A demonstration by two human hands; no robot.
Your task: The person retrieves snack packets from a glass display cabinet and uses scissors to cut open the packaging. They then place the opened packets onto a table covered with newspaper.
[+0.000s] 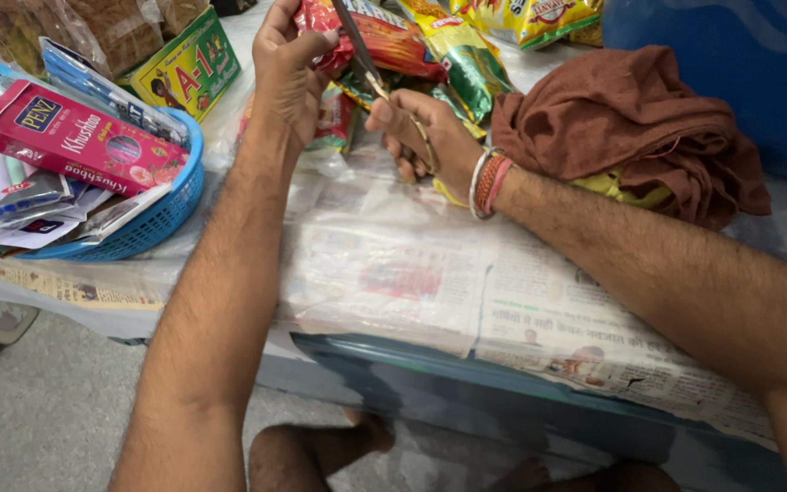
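Note:
My left hand (286, 73) pinches the edge of a red snack packet (384, 36) that hangs at the top of the view. My right hand (421, 132) grips a pair of scissors (366, 59) with yellow handles; the blades point up and lie against the red packet near my left fingers. Thread bands and a bangle circle my right wrist (486, 182). Both forearms reach over a table covered with newspaper (393, 264) under clear plastic.
A blue basket (152, 219) at the left holds a pink box, pens and small packets. A green box (189, 64) stands behind it. A brown cloth (630, 128) lies at the right. More yellow and green packets (466, 55) hang at the back.

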